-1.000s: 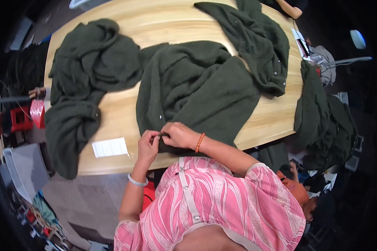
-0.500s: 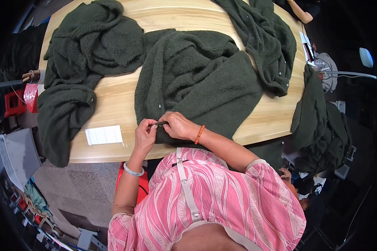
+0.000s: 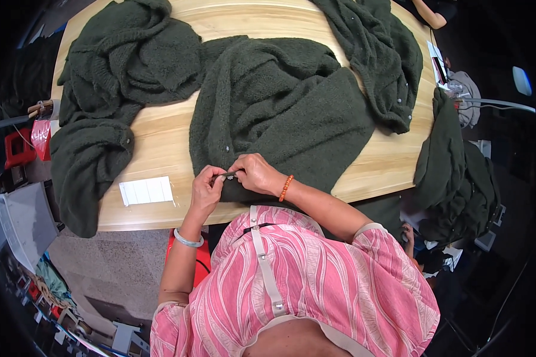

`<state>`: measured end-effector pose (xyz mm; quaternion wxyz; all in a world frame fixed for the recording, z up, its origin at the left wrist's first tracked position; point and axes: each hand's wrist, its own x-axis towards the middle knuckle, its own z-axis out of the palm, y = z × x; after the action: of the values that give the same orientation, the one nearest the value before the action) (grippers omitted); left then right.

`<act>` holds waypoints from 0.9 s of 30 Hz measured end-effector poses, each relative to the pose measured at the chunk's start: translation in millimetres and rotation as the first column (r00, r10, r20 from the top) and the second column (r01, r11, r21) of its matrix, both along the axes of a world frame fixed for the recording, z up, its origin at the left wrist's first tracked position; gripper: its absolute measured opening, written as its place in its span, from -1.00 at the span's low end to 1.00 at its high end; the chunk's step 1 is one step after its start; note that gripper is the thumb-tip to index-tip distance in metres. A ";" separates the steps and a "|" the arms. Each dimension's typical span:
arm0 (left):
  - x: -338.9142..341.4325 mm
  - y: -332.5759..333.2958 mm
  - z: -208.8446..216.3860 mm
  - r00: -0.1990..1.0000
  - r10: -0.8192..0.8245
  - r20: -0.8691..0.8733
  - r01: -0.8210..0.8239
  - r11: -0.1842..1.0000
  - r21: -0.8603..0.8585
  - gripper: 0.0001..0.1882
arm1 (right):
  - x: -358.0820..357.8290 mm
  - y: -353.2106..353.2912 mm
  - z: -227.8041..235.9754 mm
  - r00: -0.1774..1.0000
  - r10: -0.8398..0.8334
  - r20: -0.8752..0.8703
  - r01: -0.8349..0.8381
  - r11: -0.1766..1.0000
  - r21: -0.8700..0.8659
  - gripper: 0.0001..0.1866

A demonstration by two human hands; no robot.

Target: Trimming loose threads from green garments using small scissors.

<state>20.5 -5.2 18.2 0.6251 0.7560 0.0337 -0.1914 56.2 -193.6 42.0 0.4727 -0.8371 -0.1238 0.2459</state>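
knit garment in dark green lies across the middle of the tabletop, its near end close to the near edge, where both hands grip it. the left hand pinches the border between thumb and fingers; the right hand grips the same border just beside it, a small shiny button-like piece showing between them. if either pinch loosened, the soft, thick-looking knit could curl out of line, and its dark, fuzzy surface would make a pulled loop hard to spot. a sharp tug could strain the yarn around the shiny piece. the bulk spread toward the far edge might also drag on the held border. a second garment droops past the near left corner and could slide off if nudged. no brand or label can be made out on the knit. a white paper sheet, by the near edge toward the left, shows thin dividing lines; any writing there is unreadable.
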 end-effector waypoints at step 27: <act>0.2 50.8 -5.5 0.994 -0.080 -0.078 0.092 0.983 0.159 -0.89 | 41.3 -38.7 -0.1 0.952 0.276 -0.132 -0.287 0.954 -0.081 -0.77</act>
<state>20.7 45.7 12.8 0.5509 0.7980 0.0386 -0.2414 97.5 -232.3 41.9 0.3971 -0.8172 -0.2010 0.3662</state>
